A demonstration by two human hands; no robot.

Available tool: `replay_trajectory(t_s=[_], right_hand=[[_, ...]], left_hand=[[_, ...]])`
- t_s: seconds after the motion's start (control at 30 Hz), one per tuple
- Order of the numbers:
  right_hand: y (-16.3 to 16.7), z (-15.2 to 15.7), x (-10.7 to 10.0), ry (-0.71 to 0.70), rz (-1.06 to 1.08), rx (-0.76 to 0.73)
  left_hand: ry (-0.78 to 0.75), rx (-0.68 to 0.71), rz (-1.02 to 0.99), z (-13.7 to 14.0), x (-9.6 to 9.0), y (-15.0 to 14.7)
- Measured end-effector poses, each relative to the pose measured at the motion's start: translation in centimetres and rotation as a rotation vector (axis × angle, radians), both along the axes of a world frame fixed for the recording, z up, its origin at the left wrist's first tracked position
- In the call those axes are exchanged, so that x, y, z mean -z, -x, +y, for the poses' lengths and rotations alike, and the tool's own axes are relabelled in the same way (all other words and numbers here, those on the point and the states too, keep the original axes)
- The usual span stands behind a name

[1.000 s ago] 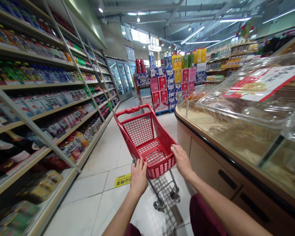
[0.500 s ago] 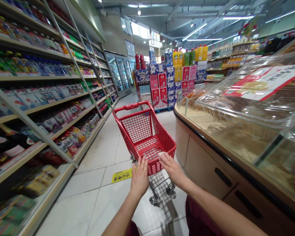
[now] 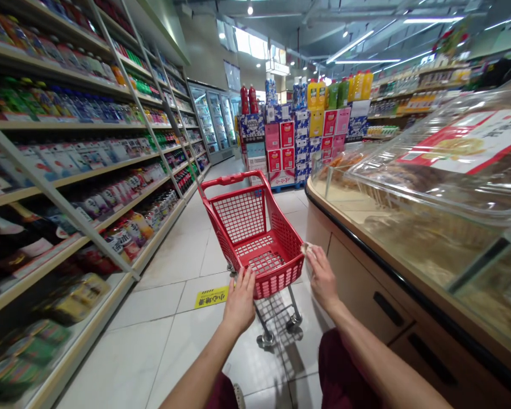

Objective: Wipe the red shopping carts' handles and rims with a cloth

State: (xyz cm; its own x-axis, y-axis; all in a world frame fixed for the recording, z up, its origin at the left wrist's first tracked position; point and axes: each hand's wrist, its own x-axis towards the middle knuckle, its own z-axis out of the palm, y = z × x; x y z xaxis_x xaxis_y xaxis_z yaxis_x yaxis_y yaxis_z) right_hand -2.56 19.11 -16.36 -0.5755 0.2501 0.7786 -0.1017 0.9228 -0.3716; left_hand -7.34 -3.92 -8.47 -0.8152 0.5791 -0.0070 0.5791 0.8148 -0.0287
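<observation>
Red plastic lattice-sided shopping cart (image 3: 276,244) stands on pale tiled floor (image 3: 153,307). Left hand (image 3: 239,301) rests unclenched on its near rim; right hand (image 3: 322,277) holds a small whitish wad (image 3: 308,248) at the rim's right corner. Likely light, stiff, smooth, free-rolling; far red handlebar (image 3: 230,180) looks the best hold.

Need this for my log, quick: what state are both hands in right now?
Left hand: open, at the near rim of the red cart.
Right hand: holding a pale wad, material unclear, at the cart's near right corner.
</observation>
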Motion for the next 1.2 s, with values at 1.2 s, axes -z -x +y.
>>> replay_trajectory(t_s=[1.2], right_hand=[[-1.4, -6.5, -0.1, -0.371, -0.041, -0.249]], left_hand=[[-0.049, -0.029, 0.035, -1.2, 0.7, -0.2]])
